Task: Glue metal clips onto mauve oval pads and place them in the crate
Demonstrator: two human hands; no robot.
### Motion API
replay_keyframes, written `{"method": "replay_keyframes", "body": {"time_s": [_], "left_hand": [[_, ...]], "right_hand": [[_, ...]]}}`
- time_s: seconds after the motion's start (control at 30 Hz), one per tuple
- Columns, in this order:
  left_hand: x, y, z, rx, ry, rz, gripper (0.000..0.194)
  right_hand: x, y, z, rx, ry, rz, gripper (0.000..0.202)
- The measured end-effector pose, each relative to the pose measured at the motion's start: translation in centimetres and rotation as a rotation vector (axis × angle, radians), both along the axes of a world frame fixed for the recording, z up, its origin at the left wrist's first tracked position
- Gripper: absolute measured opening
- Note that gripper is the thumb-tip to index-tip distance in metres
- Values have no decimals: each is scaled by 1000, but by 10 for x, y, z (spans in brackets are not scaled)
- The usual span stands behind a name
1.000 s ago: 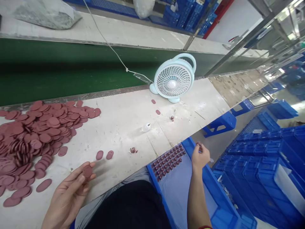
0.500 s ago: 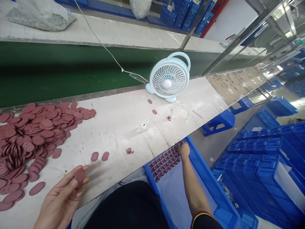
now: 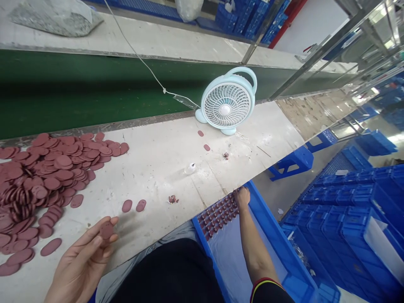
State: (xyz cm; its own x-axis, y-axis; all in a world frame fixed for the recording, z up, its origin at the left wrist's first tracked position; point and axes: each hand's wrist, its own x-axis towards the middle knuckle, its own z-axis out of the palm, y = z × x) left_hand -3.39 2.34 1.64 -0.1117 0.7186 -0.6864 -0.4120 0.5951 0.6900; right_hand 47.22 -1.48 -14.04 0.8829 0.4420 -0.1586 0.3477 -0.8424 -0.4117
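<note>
A reddish-brown oval disc is pinched between the thumb and fingers of my left hand, just above the table's near edge. My right hand reaches down into a blue crate at the far end of rows of small dark red pieces with metallic parts. Its fingers are bent and partly hidden, so what they hold cannot be made out. Left of my left hand lies a big pile of oval discs. Two loose discs rest on the table beyond that hand.
A light blue fan stands at the table's back edge. Nearer are a small white bottle and little heaps of reddish scraps. Stacked blue crates fill the right side, past a blue stool. A green conveyor belt runs behind.
The view has shifted slightly, moving most of the scene a little to the right. My left hand still pinches its disc, and my right hand stays at the same rows in the crate.
</note>
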Motion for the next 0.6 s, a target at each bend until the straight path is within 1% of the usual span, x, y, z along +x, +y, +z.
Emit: {"method": "replay_keyframes", "body": {"time_s": [0.07,0.17,0.23,0.3,0.37,0.4,0.47,0.5,0.53,0.57,0.6], "left_hand": [[-2,0,0,-6,-12,4,46],[-5,-1,-4,-26,-33,20,50],[-5,-1,-8,-33,-50,37,49],[-3,-2,-12,-30,-85,43,44],[3,-2,-15,-23,-141,30,41],[6,-2,-16,-17,-171,13,40],[15,-2,-15,3,-223,-29,39],[20,-3,-14,19,-245,-48,39],[24,-3,-12,36,-268,-68,39],[28,-4,-9,53,-293,-85,39],[32,-4,-7,67,-321,-100,37]], "right_hand": [[-3,1,17,123,2,-51,35],[-15,-2,51,359,5,-129,33],[-37,-7,74,539,49,-146,33],[-75,-11,94,706,174,-105,38],[-124,-12,110,804,410,1,38],[-150,-9,115,812,568,73,38],[-194,4,123,791,852,205,49],[-211,15,124,790,1021,259,54],[-224,28,125,812,1247,285,58],[-231,42,125,855,1495,276,60],[-235,58,124,907,1738,236,59]]}}
